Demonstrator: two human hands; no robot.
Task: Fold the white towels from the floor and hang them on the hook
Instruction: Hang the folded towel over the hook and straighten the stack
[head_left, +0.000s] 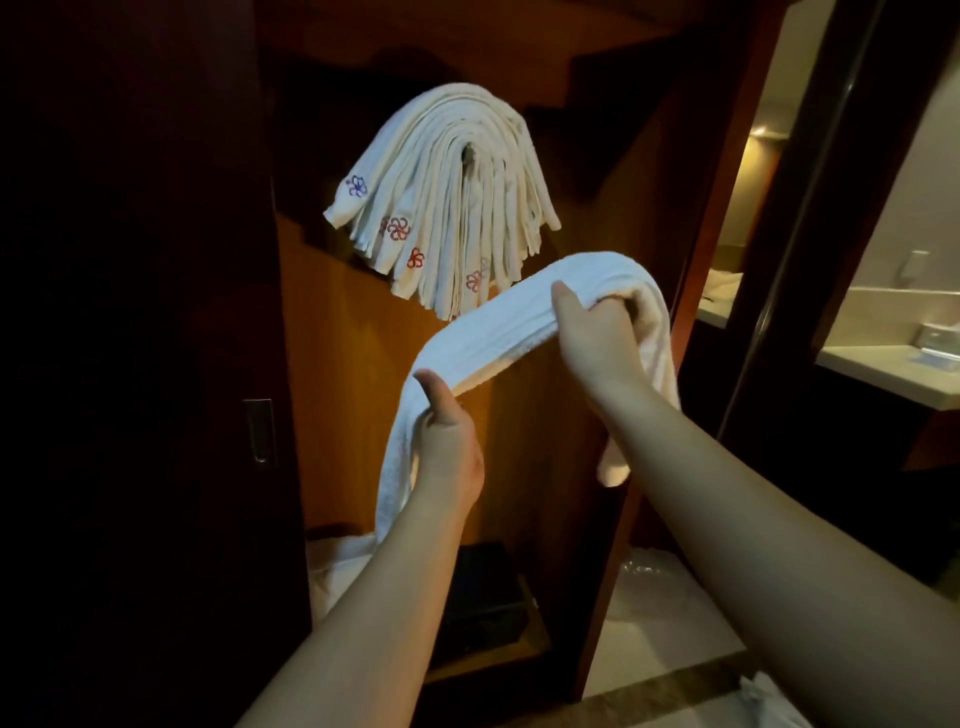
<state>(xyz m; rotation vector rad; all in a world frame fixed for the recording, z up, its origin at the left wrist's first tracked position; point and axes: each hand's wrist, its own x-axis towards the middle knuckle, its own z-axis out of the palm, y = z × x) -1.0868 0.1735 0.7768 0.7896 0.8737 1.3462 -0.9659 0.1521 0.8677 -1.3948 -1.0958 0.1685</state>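
I saw both hands, left hand and right hand, clamped on the folded white towel at frame centre, below the stacked towels burying the hook.

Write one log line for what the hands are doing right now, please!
step: folding | left hand: grips folded white towel | right hand: grips same towel | hook: stack of hung towels | held towel: not yet hung

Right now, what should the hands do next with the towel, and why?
Probably lift the towel up and drape it over the hook. It already looks folded into a long strip, the left hand and right hand both grip it, and it hangs just below the stack already on that hook.
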